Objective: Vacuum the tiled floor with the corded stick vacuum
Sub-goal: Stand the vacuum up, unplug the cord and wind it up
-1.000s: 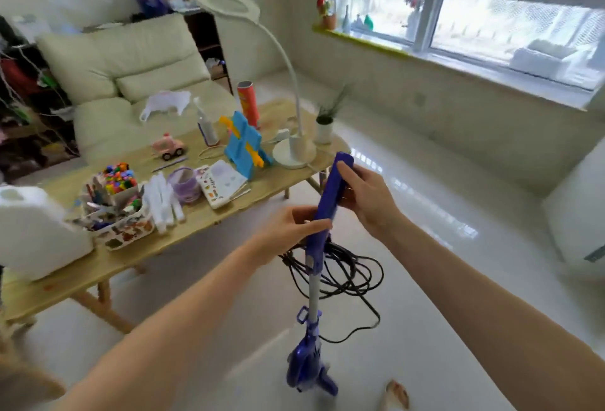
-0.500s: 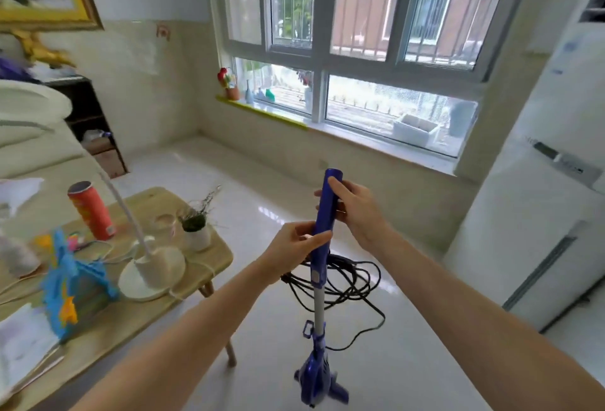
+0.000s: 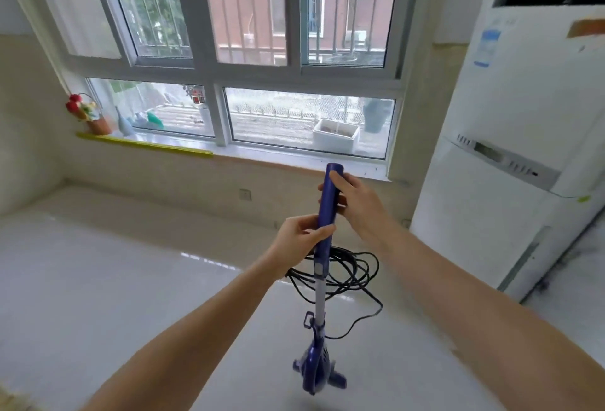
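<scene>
Blue stick vacuum (image 3: pixel 322 283) upright on tiled floor (image 3: pixel 137 283), right hand (image 3: pixel 352 202) gripping handle top, left hand (image 3: pixel 301 237) pinching it below, black cord (image 3: pixel 352 274) coiled at three o'clock

Single head cam, wide-angle, worn at eye height, facing forward and slightly down toward the window wall (image 3: pixel 294 60). Near field: both forearms reach in from the bottom edge. Floor (image 3: pixel 114 279) fills the lower half; standing air conditioner (image 3: pixel 510 135) at right edge. Straight lines bow at the edges.
</scene>
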`<state>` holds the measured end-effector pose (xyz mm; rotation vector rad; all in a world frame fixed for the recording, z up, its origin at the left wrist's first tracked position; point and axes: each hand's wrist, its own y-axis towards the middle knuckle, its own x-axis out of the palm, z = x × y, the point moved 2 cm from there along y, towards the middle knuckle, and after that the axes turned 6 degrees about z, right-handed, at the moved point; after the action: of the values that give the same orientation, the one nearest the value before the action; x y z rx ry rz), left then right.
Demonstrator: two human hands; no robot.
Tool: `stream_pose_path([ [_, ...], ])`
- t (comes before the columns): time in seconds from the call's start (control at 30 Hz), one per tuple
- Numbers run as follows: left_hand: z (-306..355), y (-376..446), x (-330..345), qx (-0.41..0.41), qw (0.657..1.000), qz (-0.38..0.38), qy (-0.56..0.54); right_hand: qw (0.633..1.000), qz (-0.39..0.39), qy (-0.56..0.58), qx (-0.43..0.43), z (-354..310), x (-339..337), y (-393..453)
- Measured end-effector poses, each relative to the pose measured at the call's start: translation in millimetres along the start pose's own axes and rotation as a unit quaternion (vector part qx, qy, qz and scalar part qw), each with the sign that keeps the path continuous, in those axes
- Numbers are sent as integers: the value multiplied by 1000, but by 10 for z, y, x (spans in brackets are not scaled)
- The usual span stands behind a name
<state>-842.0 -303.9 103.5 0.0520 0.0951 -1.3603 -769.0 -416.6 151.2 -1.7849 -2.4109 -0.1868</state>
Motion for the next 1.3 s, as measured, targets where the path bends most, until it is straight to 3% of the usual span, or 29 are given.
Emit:
stream_pose_path([
  [0.23, -18, 1768, 49, -14, 999, -27, 30, 999, 42, 23, 7, 126, -288, 1637],
  [0.53, -275, 3787, 49, -45, 998, -8, 34, 999, 21, 27, 33, 500, -474, 3720],
  [0.73, -401, 5016, -44, -57, 997, -36, 25, 999, 17, -1, 44, 617, -519, 4935],
  [0.97, -534, 6328, 1, -54, 994, -89, 28, 998, 47, -14, 35, 693, -697, 6034],
  [1.1, -653, 6869, -60, -63, 992, -106, 38, 997, 40, -34, 62, 777, -707, 6511],
  [1.3, -901, 7591, 5, -100, 988, -106, 57, 988, 90, -47, 113, 1043, -802, 7219],
])
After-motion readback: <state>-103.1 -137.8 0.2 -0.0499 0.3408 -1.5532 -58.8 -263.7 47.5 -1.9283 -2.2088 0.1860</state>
